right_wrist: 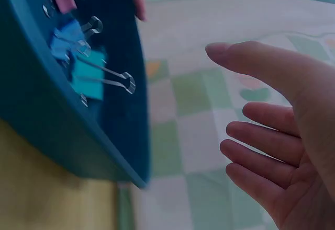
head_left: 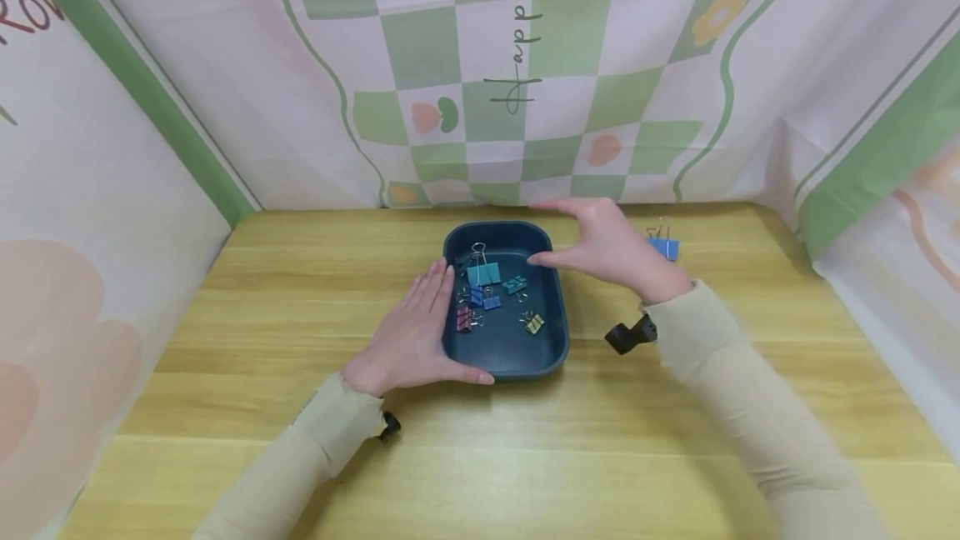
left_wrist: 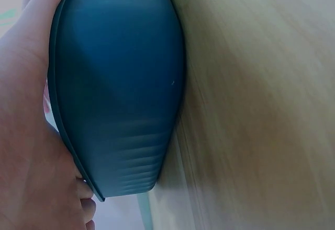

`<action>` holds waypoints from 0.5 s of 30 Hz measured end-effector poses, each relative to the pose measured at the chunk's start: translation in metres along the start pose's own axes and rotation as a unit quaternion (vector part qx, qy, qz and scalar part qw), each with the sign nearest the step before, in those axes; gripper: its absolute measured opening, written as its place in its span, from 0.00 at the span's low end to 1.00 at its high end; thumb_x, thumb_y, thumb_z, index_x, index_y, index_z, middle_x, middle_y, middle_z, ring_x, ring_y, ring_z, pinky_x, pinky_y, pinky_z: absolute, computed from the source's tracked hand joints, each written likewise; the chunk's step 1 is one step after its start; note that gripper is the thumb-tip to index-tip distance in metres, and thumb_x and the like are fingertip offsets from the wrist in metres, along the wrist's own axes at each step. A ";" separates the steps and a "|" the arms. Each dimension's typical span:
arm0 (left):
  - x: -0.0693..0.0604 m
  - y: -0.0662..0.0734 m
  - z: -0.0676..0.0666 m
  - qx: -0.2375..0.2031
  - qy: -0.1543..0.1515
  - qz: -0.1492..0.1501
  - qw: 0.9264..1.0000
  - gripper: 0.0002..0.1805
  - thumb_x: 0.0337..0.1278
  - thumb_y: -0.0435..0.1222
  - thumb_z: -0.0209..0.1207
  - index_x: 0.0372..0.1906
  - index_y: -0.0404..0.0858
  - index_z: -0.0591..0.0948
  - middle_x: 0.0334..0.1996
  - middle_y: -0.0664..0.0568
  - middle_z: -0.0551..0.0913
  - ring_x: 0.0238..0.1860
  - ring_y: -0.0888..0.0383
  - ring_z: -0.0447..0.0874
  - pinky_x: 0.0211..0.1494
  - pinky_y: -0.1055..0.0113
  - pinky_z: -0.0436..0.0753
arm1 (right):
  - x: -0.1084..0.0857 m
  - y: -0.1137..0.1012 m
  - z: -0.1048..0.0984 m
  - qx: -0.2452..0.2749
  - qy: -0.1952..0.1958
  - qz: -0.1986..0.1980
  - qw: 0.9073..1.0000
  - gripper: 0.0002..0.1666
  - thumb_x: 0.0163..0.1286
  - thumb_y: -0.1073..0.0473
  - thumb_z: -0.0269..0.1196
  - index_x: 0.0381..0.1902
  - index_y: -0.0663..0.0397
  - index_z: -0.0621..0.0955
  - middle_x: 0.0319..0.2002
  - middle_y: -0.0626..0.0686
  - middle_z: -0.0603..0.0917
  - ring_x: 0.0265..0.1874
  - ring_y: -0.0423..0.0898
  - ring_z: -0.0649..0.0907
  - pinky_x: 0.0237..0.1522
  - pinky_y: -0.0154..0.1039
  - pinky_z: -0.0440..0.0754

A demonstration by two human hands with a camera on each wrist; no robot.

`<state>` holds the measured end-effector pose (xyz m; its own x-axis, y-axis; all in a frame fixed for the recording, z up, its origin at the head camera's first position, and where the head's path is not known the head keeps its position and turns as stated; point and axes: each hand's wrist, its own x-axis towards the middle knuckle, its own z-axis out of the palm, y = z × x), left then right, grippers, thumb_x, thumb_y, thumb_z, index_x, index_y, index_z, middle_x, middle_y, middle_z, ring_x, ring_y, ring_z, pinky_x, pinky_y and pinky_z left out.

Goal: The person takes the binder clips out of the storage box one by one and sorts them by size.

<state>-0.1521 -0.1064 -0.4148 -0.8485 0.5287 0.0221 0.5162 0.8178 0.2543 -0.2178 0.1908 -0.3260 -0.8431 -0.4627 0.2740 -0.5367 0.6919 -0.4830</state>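
Observation:
A dark blue tray (head_left: pixel 510 361) stands on the table, holding several binder clips: a large teal clip (head_left: pixel 483 274), blue ones, a pink clip (head_left: pixel 464 320), a small green clip (head_left: pixel 514 284) and a yellow clip (head_left: pixel 534 323). The left hand (head_left: pixel 416 340) lies along the tray's left side, fingers straight on the rim and thumb at the near edge; in the left wrist view the hand (left_wrist: pixel 31 110) touches the rim beside the outer wall (left_wrist: pixel 120 83). Above the tray's far right corner is the right hand (head_left: pixel 607 248), thumb and fingers spread, holding nothing; the right wrist view shows this hand (right_wrist: pixel 282 136) apart from the tray.
A blue binder clip (head_left: pixel 663 248) lies on the wooden table (head_left: pixel 300 307) at the back right, beyond the right wrist. A patterned curtain (head_left: pixel 495 65) hangs behind the table's back edge, with more cloth at both sides. Black straps show at both wrists.

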 end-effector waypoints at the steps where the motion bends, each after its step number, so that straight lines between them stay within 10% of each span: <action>1: 0.000 0.000 0.000 0.001 0.000 0.001 1.000 0.85 0.26 0.90 0.45 0.81 0.32 0.41 0.82 0.42 0.36 0.80 0.53 0.29 0.79 0.59 0.41 | 0.001 -0.001 0.006 -0.001 -0.004 -0.004 1.000 0.45 0.53 0.45 0.81 0.67 0.54 0.79 0.63 0.56 0.81 0.64 0.55 0.78 0.64 0.54 0.75; 15: 0.000 0.001 -0.001 0.001 0.000 0.006 1.000 0.84 0.28 0.89 0.46 0.81 0.31 0.41 0.82 0.40 0.37 0.80 0.52 0.28 0.79 0.59 0.40 | 0.036 -0.003 0.055 0.037 -0.047 0.022 0.998 0.43 0.55 0.48 0.80 0.65 0.58 0.79 0.60 0.57 0.82 0.60 0.54 0.80 0.62 0.51 0.77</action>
<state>-0.1523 -0.1059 -0.4138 -0.8426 0.5380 0.0240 0.5258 0.8124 0.2520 -0.2443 0.1416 -0.3609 -0.8573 -0.4847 0.1734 -0.4917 0.6715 -0.5544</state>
